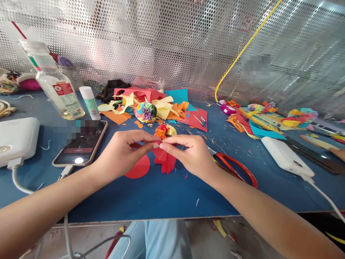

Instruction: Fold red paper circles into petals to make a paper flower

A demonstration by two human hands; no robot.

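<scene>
Thumbs and forefingers of my left hand (122,149) and my right hand (192,153) meet in a pinch over a piece of red paper (161,155). Its held edge is partly covered by the fingertips. More red paper (168,165) shows just below; I cannot tell whether it is the same piece. A flat red paper circle (138,168) lies under my left hand. Right behind the fingertips sits a small orange and red paper flower (161,131), with a pale yellow paper piece (171,130) beside it. Scissors with red handles (237,167) rest near my right wrist.
Behind the hands lie a multicoloured paper ball (146,112) and coloured paper scraps (164,106). At left stand a glue stick (90,103) and a bottle (60,88), with a phone (82,145) and a cabled white power bank (17,140). Another power bank (287,156) is right.
</scene>
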